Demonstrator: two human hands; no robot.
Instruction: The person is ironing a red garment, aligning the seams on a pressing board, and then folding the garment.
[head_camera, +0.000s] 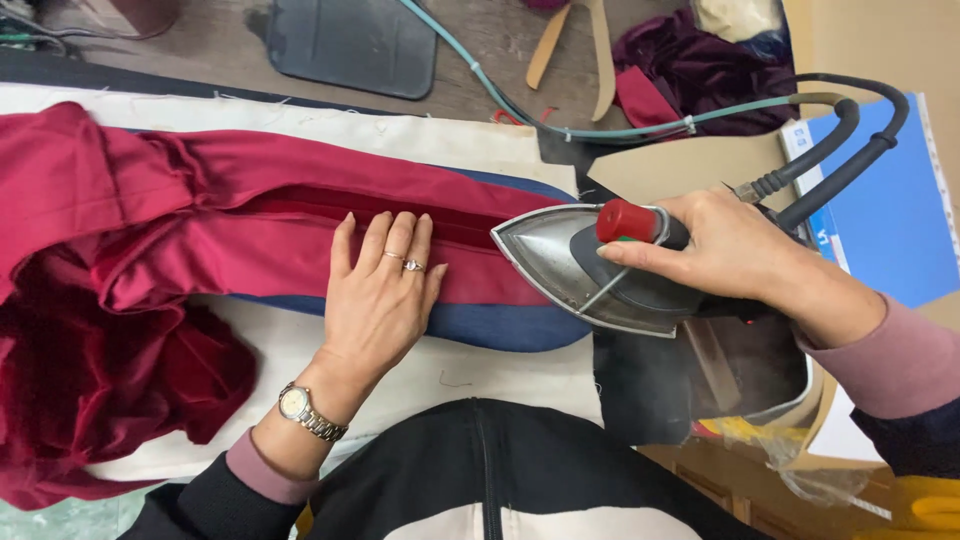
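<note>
My left hand lies flat, fingers together, on crimson fabric stretched over a blue padded pressing arm. It wears rings and a wristwatch. My right hand grips the dark handle of a steel steam iron with a red knob. The iron's pointed tip rests at the right end of the fabric, close to my left fingertips. More crimson cloth is bunched at the left.
A white-covered ironing board lies under the fabric. Black hoses and a teal cord run from the iron. A dark pad, purple cloth, blue folder and iron rest surround it.
</note>
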